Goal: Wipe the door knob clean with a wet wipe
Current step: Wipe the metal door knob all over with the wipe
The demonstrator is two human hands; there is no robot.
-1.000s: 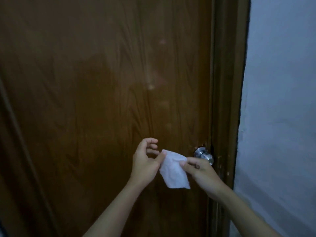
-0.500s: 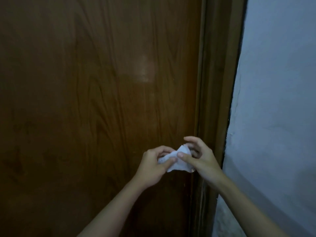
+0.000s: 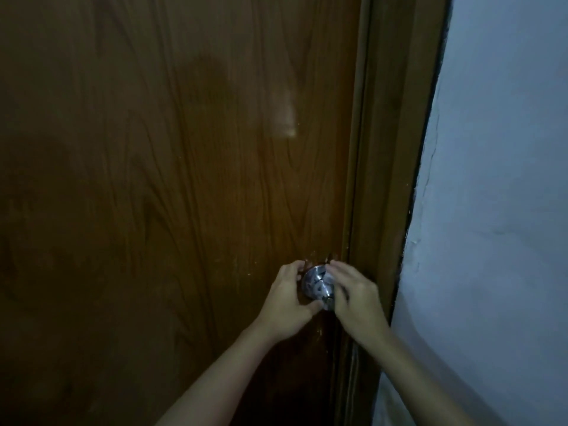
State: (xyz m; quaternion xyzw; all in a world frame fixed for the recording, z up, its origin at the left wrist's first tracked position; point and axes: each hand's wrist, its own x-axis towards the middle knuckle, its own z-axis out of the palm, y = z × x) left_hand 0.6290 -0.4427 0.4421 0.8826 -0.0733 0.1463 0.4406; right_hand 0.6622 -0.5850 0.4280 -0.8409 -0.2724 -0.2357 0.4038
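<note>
A round silver door knob [image 3: 317, 285] sits low on the right edge of a brown wooden door [image 3: 172, 186]. My left hand [image 3: 285, 299] cups the knob's left side, with its fingers above the knob and its thumb beneath. My right hand [image 3: 356, 298] covers the knob's right side, fingers curled over the rim. The white wet wipe is out of sight. I cannot tell whether it lies under a palm or behind the knob.
The brown door frame [image 3: 396, 155] runs down just right of the knob. Beyond it is a pale blue-white wall [image 3: 498, 210] with a cracked edge. The scene is dim.
Both hands held the white wipe between them in front of the knob and bunched it up. Now they are closed around the knob, which shows again, and the wipe is no longer visible.
</note>
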